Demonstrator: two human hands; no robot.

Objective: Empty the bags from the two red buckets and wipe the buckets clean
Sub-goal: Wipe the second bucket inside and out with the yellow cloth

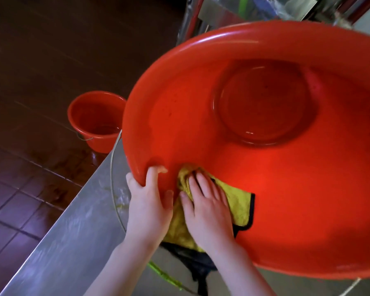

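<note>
One yellow cloth (237,202) inside red bucket (291,189)

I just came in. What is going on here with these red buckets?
A person is wiping the inside of a red bucket, which is tilted toward the camera above a steel counter. The left hand grips the rim. The right hand presses a yellow cloth flat against the inner wall. No bag is in this bucket. A second red bucket stands upright on the tiled floor.
</note>
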